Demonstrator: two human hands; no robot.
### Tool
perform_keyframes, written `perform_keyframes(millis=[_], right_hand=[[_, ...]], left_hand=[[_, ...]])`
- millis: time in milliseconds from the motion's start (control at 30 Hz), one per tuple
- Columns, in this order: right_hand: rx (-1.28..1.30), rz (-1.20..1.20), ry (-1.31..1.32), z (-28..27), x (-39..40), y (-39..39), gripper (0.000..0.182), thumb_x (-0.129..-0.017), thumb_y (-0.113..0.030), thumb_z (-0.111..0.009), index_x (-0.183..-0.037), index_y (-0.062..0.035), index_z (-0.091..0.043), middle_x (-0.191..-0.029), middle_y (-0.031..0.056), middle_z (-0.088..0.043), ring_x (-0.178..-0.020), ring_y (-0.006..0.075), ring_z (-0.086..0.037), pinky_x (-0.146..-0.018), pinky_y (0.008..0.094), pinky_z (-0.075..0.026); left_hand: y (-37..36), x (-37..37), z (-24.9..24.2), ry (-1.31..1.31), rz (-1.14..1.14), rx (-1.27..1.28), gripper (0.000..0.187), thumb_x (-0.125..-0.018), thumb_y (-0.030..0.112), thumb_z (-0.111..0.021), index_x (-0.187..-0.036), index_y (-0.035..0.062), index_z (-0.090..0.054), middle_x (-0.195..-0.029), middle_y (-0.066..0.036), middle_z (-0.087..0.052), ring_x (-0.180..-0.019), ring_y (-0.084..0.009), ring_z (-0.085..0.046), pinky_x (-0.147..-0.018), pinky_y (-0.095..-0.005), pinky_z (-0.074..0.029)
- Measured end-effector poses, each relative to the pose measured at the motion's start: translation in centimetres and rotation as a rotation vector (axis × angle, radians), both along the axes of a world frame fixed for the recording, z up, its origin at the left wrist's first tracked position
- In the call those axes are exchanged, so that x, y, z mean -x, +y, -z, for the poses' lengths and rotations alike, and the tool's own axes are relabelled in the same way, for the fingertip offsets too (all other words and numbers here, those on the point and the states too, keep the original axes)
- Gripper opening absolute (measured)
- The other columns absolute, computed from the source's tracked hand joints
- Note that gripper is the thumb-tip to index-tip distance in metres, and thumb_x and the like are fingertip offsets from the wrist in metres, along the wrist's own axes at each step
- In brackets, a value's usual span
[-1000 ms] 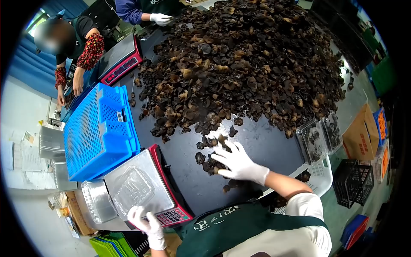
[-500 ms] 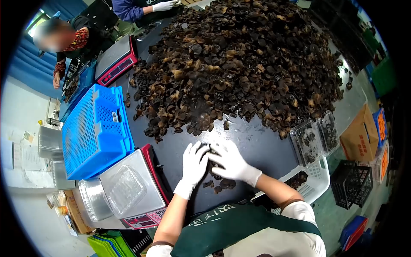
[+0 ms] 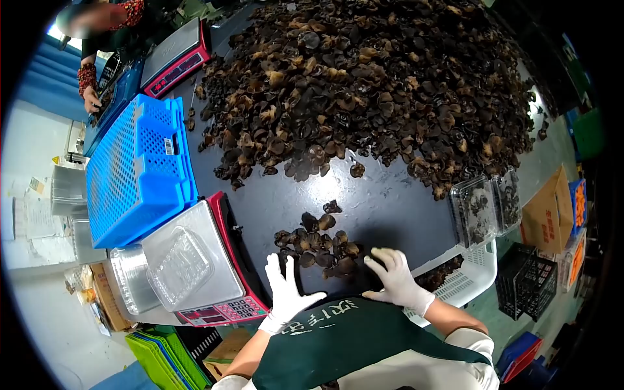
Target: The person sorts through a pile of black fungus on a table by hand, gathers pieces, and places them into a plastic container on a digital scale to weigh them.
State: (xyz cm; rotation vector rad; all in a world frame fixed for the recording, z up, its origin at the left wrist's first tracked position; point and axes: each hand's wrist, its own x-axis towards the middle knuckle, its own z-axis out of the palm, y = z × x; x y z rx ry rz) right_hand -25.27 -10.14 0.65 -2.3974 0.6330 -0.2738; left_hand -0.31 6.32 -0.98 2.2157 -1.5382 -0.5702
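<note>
Both of my hands wear white gloves and hold nothing. My left hand [image 3: 285,294] is open at the table's front edge, its fingers spread just left of a small cluster of dark wood ear mushrooms [image 3: 318,246]. On the other side of that cluster, my right hand [image 3: 394,279] is open too, thumb and fingers apart. Farther back, a large heap of wood ear mushrooms [image 3: 364,84] covers much of the dark table [image 3: 406,218]. A clear plastic tray [image 3: 180,268] rests on the scale [image 3: 224,260] to the left.
A blue crate [image 3: 133,166] stands beyond the scale. At right are a clear clamshell box [image 3: 473,211] with mushroom bits, a white basket [image 3: 478,273] and a cardboard box [image 3: 547,211]. Across the table, a co-worker's hand [image 3: 91,101] is over a blue tray near another scale [image 3: 175,62].
My hands have moved apart and back toward my apron, uncovering the small mushroom cluster between them. The view has shifted slightly. The co-worker's hand at upper left has moved over the tray.
</note>
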Motion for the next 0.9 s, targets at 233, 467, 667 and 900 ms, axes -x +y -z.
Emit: perform_keyframes(millis=[233, 467, 667, 900], right_hand=[[0.054, -0.355, 0.380, 0.9, 4.9, 0.6, 0.025, -0.076, -0.038, -0.066, -0.070, -0.0136, -0.065, -0.073, 0.0004, -0.060, -0.077, 0.0215, -0.057, -0.073, 0.0346, -0.042], [0.165, -0.035, 0.194, 0.2, -2.0, -0.6, 0.094, -0.062, -0.052, -0.079, -0.137, -0.0080, -0.044, -0.141, 0.0217, -0.037, -0.131, 0.0435, -0.031, -0.109, 0.0583, -0.021], [-0.021, 0.091, -0.246, -1.1, -8.9, -4.6, 0.073, -0.066, -0.043, -0.078, -0.125, -0.0066, -0.055, -0.121, 0.0128, -0.056, -0.115, 0.0310, -0.050, -0.099, 0.0448, -0.036], [-0.031, 0.159, -0.415, 4.7, -12.8, -6.0, 0.031, -0.075, -0.019, -0.071, -0.105, -0.0108, -0.067, -0.082, 0.0041, -0.065, -0.074, 0.0241, -0.062, -0.066, 0.0350, -0.049]], left_hand=[[-3.3, -0.6, 0.2, -0.075, -0.116, 0.028, 0.131, -0.052, 0.048, -0.088, -0.150, 0.0006, -0.016, -0.152, -0.032, -0.009, -0.140, -0.0472, -0.014, -0.114, -0.0547, -0.017], [-9.8, -3.1, 1.4, -0.094, -0.177, 0.086, 0.092, -0.076, 0.046, -0.072, -0.149, 0.0100, -0.029, -0.152, -0.025, -0.025, -0.138, -0.0512, -0.018, -0.109, -0.0638, -0.016], [-10.7, -4.0, 0.9, -0.089, -0.093, 0.010, 0.071, -0.084, 0.033, -0.065, -0.146, 0.0134, -0.036, -0.149, -0.019, -0.032, -0.137, -0.0453, -0.026, -0.110, -0.0592, -0.019], [-7.6, -5.2, 4.3, 0.844, -0.550, 0.507, 0.040, -0.100, 0.021, -0.044, -0.134, 0.0018, -0.047, -0.135, -0.016, -0.050, -0.129, -0.0304, -0.043, -0.111, -0.0398, -0.029]])
